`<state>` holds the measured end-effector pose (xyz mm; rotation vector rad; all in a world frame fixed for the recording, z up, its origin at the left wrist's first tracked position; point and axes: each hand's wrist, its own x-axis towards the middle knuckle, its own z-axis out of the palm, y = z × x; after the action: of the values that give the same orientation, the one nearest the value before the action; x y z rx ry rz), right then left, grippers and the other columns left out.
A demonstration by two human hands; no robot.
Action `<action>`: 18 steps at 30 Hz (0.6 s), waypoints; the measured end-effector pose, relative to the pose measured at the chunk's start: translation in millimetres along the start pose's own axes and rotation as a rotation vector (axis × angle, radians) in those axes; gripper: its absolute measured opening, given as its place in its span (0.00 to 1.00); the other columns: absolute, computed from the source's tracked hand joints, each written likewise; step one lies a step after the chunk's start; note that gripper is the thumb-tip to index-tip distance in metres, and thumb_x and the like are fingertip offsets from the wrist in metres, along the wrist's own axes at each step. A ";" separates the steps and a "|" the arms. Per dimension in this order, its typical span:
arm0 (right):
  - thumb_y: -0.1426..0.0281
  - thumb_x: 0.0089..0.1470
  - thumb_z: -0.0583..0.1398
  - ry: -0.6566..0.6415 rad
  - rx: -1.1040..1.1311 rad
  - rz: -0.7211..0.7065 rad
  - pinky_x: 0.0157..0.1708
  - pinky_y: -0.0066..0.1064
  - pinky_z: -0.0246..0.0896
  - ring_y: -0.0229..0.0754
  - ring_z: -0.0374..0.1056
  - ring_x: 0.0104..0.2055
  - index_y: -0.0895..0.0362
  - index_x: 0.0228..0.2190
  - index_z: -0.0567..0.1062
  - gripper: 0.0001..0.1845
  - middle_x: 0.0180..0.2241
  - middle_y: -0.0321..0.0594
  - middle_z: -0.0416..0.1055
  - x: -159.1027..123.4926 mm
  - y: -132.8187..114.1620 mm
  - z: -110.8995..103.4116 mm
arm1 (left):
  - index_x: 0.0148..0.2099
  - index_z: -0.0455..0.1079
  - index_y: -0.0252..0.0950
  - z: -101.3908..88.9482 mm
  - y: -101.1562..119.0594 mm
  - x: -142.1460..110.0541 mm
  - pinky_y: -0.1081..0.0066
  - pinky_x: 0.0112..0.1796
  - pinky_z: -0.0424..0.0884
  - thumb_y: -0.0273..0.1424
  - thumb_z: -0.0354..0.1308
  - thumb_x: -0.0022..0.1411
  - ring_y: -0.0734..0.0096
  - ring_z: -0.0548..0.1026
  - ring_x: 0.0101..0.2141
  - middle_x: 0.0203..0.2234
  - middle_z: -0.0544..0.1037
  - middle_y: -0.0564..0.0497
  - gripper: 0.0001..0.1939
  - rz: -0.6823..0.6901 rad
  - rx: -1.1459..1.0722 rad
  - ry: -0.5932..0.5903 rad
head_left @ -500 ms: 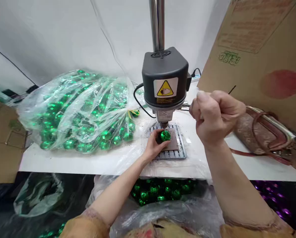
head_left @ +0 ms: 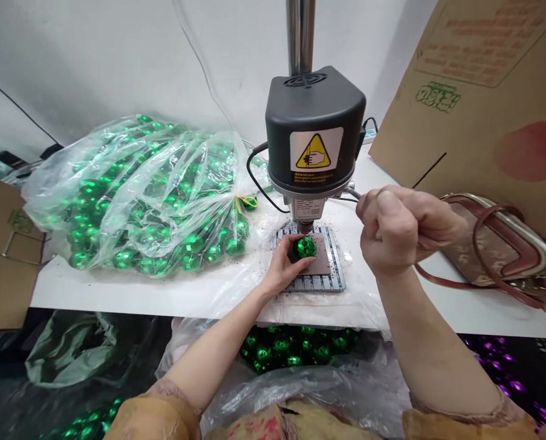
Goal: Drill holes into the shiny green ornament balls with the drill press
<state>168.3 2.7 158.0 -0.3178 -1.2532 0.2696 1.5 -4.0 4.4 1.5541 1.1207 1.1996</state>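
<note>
My left hand point(head_left: 284, 267) cups a shiny green ball point(head_left: 306, 247) and holds it on a brown pad point(head_left: 322, 264), directly under the chuck of a black bench drill point(head_left: 314, 122). The drill's tip meets the top of the ball, and the contact point is partly hidden. My right hand point(head_left: 405, 229) is a closed fist around the drill's thin metal feed lever point(head_left: 353, 194), to the right of the drill head. The pad lies on a slotted metal base plate point(head_left: 319, 282), with dark specks scattered around it.
A clear plastic bag of green balls point(head_left: 135, 195) fills the table's left side. A brown handbag point(head_left: 497, 241) and a cardboard sheet point(head_left: 484, 79) stand to the right. Below the table edge lie more green balls point(head_left: 291, 348) and purple balls point(head_left: 502, 366).
My right fist has moved slightly lower and to the right with the lever. The view has shifted slightly. The green ball stays under the drill in my left hand.
</note>
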 end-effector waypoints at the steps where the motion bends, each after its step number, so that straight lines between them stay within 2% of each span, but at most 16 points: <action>1: 0.71 0.55 0.59 0.022 0.002 -0.048 0.17 0.29 0.39 0.26 0.45 0.15 0.58 0.15 0.46 0.28 0.13 0.29 0.45 -1.4 1.5 0.2 | 0.54 0.68 0.38 0.1 0.2 -0.2 0.57 0.53 0.68 0.37 0.72 0.53 0.56 0.73 0.50 0.47 0.75 0.45 0.28 0.000 -0.001 0.000; 4: 0.74 0.54 0.59 0.040 0.010 -0.148 0.16 0.28 0.40 0.26 0.45 0.15 0.58 0.16 0.46 0.27 0.13 0.29 0.46 -5.7 5.6 0.9 | 0.54 0.68 0.39 0.1 0.5 -0.5 0.57 0.53 0.68 0.38 0.72 0.53 0.55 0.73 0.50 0.47 0.75 0.44 0.28 0.001 -0.001 -0.004; 18: 0.82 0.49 0.56 -0.026 0.033 -0.276 0.18 0.28 0.42 0.26 0.45 0.16 0.56 0.18 0.44 0.24 0.15 0.29 0.44 -13.5 13.7 -3.8 | 0.54 0.67 0.38 0.7 2.4 -0.6 0.57 0.52 0.69 0.38 0.71 0.54 0.55 0.73 0.50 0.47 0.73 0.44 0.28 -0.006 0.018 -0.006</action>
<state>167.6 10.1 139.9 -0.1102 -1.3006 0.0580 2.5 -5.2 6.4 1.5656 1.1344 1.1838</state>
